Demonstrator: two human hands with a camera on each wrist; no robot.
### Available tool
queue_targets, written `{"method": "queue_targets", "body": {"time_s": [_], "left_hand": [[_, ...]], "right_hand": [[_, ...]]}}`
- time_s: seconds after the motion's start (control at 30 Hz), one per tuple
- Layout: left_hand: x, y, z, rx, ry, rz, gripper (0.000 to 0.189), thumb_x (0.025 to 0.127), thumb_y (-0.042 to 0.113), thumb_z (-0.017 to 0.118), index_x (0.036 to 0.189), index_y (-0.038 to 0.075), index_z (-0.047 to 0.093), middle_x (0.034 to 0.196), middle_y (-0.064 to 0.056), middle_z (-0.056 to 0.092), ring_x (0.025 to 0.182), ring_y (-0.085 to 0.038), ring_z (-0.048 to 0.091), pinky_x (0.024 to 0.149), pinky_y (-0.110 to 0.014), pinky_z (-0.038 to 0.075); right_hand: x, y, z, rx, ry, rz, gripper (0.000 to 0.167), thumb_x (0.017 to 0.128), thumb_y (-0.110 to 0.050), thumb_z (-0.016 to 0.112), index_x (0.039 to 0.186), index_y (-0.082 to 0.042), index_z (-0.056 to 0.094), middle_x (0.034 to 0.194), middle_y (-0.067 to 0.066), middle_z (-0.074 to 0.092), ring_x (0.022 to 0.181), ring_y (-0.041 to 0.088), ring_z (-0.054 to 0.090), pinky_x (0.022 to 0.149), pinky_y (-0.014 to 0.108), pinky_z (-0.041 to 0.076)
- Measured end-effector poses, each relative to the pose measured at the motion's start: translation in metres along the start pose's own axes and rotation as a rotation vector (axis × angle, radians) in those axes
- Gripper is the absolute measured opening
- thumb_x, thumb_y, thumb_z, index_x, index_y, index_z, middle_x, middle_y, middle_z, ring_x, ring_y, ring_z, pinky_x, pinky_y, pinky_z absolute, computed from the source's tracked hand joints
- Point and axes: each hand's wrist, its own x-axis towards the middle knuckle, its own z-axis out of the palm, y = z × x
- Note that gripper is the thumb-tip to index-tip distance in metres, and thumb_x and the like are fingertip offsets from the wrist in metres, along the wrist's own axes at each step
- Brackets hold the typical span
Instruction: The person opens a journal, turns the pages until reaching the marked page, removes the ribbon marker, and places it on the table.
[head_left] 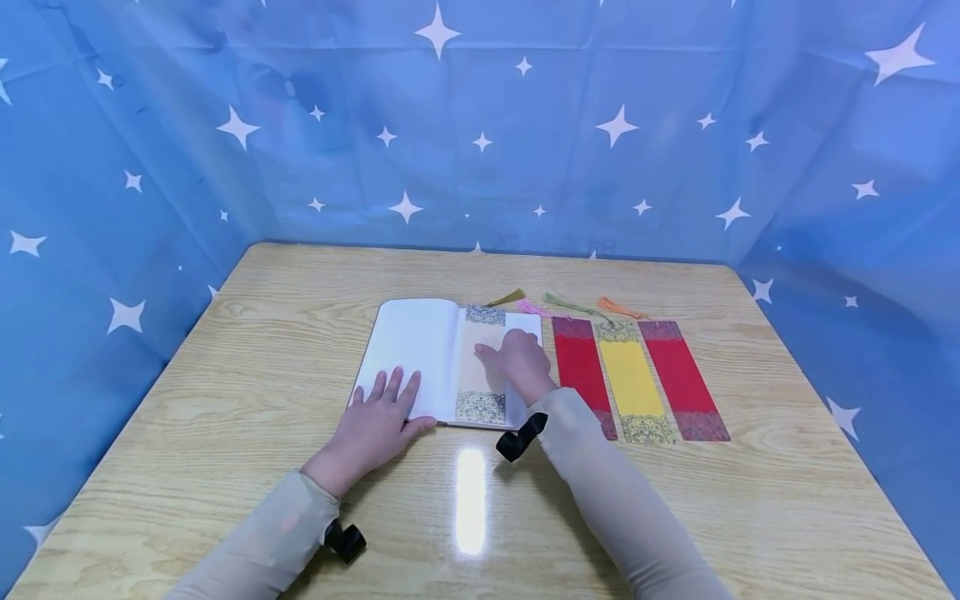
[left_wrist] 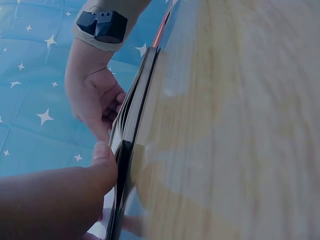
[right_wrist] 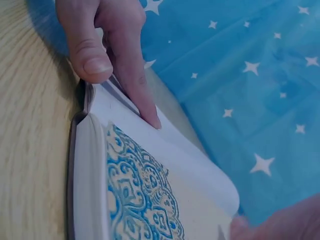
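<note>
A book lies open on the table, its left page (head_left: 420, 333) white. On its right page rests a cream bookmark (head_left: 480, 354) with dark lace-pattern ends and an olive tassel (head_left: 507, 297); the pattern looks blue in the right wrist view. My left hand (head_left: 382, 421) lies on the left page near the lower corner, fingers straight, thumb (left_wrist: 102, 160) at the book's bottom edge. My right hand (head_left: 521, 362) is over the right page with its fingers curled and its thumb (head_left: 486, 353) stretched onto the bookmark. No object shows within its curled fingers.
Right of the book lie a red bookmark (head_left: 581, 367), a yellow bookmark (head_left: 632, 375) and another red bookmark (head_left: 682, 375), side by side, with pink, green and orange tassels. The wooden table (head_left: 225, 400) meets a blue star-printed curtain (head_left: 480, 167) behind and at the sides.
</note>
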Motion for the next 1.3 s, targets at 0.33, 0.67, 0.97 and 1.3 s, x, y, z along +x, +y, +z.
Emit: {"method": "queue_targets", "body": {"time_s": [0.33,0.67,0.97,1.3], "left_hand": [[0.001,0.002,0.002,-0.008,-0.003,0.0,0.075,0.092,0.062,0.035,0.147,0.011,0.028,0.148,-0.021,0.026,0.133,-0.042,0.024,0.1,-0.063,0.023],[0.001,0.001,0.004,0.001,0.006,0.008,0.075,0.092,0.063,0.033,0.147,0.012,0.028,0.147,-0.02,0.026,0.133,-0.041,0.025,0.1,-0.063,0.024],[0.002,0.002,0.004,0.003,0.007,0.011,0.076,0.091,0.064,0.032,0.147,0.013,0.028,0.148,-0.02,0.026,0.133,-0.041,0.025,0.1,-0.062,0.024],[-0.001,-0.001,0.001,0.002,-0.005,-0.005,0.076,0.092,0.063,0.032,0.148,0.012,0.026,0.148,-0.021,0.024,0.134,-0.041,0.023,0.101,-0.063,0.022]], "right_hand": [[0.0,-0.002,0.0,-0.044,0.01,0.02,0.052,0.085,-0.047,0.061,0.103,0.002,0.058,0.096,0.017,0.052,0.072,0.024,0.052,0.05,0.032,0.041],[0.001,-0.001,-0.003,-0.027,-0.007,0.037,0.043,0.083,-0.045,0.064,0.089,-0.003,0.061,0.085,0.013,0.056,0.076,0.025,0.053,0.051,0.032,0.041],[-0.001,0.006,-0.007,-0.038,-0.013,0.048,0.061,0.08,-0.05,0.065,0.11,0.002,0.055,0.104,0.018,0.05,0.085,0.027,0.05,0.06,0.035,0.043],[-0.004,0.024,-0.016,0.004,0.008,0.064,0.058,0.079,-0.048,0.068,0.104,0.002,0.055,0.09,0.016,0.052,0.065,0.025,0.053,0.051,0.032,0.04]]}}
